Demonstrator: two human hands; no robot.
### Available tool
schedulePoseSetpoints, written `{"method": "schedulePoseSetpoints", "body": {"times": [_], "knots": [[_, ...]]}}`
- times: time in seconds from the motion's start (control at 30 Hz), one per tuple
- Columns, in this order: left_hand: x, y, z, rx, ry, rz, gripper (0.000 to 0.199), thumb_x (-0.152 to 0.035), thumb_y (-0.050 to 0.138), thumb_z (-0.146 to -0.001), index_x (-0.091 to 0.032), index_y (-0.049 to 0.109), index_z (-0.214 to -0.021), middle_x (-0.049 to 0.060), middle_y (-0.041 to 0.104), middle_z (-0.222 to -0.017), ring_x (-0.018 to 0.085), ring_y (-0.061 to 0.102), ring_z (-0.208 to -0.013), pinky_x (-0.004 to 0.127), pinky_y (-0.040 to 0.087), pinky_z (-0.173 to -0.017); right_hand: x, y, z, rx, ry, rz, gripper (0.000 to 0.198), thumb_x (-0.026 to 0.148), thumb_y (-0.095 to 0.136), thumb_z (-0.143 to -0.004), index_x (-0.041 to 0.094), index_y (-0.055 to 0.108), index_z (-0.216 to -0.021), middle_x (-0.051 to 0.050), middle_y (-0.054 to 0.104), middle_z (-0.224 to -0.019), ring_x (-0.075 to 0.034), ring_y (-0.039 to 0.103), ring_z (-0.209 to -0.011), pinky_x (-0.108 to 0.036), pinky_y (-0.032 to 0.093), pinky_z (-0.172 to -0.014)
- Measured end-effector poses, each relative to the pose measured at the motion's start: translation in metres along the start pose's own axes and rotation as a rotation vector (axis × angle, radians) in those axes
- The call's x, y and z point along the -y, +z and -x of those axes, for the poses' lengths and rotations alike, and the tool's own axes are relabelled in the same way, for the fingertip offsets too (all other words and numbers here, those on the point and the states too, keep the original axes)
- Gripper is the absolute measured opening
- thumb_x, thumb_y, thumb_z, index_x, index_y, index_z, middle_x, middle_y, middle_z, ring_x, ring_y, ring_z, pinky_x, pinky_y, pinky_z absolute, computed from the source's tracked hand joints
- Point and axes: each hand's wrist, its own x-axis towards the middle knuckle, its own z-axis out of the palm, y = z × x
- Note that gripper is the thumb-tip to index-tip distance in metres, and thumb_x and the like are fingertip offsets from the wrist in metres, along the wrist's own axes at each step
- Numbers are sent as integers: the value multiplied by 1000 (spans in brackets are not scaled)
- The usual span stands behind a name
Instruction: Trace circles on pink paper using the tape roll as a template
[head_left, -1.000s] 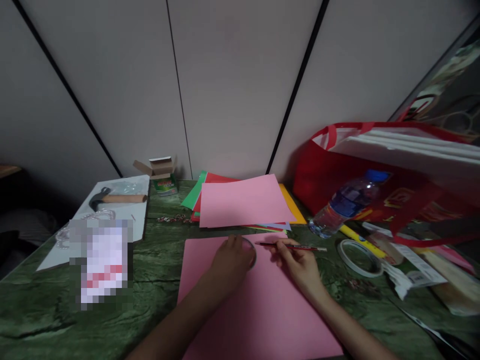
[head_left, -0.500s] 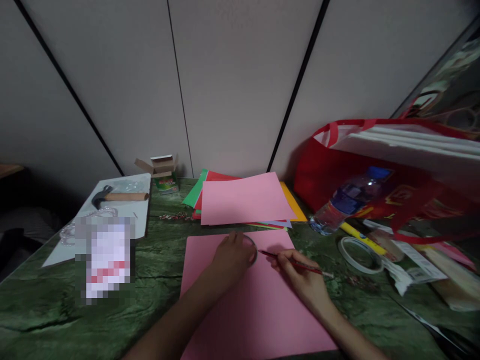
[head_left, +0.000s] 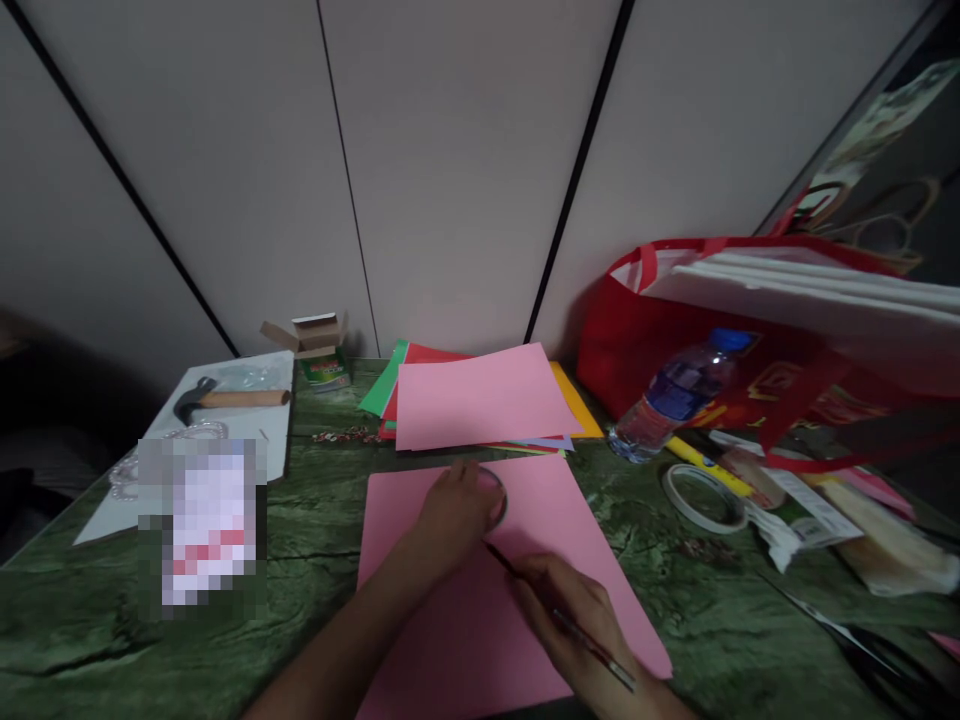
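Observation:
A sheet of pink paper (head_left: 420, 640) lies on the table in front of me. On its upper part my left hand (head_left: 455, 510) grips a thin-rimmed ring (head_left: 504, 502) and presses it flat; the fingers cover much of it, and its exact kind is unclear. My right hand (head_left: 570, 610) is closed around a dark red pencil (head_left: 574, 628). The pencil's tip points at the paper just below the ring's near edge, close to the left wrist. Whether the tip touches the paper, I cannot tell.
Behind the sheet lies a stack of coloured paper (head_left: 480, 400). To the left are a hammer (head_left: 240, 398) and a small open box (head_left: 324, 365). At right stand a water bottle (head_left: 675, 395) and a red bag (head_left: 607, 340), with a tape roll (head_left: 679, 508) and scissors (head_left: 847, 632) nearer.
My right hand has come nearer and left, carrying the pencil tip from the ring's right side to below it. My left hand stays on the ring. The view has shifted slightly.

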Motion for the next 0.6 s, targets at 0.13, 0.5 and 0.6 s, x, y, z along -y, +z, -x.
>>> {"method": "schedulePoseSetpoints", "body": {"times": [0.13,0.5,0.6], "knots": [[2,0,0,-8,4,3,16,-13,53,-84,-19,63,-95,10,56,-102,24,49,-94,34,41,-81,3,-1,-3,41,-29,16,11,22,51,-90,21,62,-93,-3,69,-79,-14,65,-67,-20,51,-62],[1,-4,0,2,-4,24,13,-15,56,-84,-19,63,-94,9,56,-102,24,49,-92,33,40,-79,-13,-8,-5,56,-63,41,11,21,52,-90,22,63,-94,-3,70,-82,-15,67,-70,-23,53,-63],[0,-6,1,2,-2,22,15,-16,56,-84,-20,63,-97,10,57,-103,24,49,-94,33,40,-79,-13,-16,-6,14,-16,70,9,23,53,-90,22,62,-91,-2,69,-80,-15,66,-67,-22,52,-60]]}}
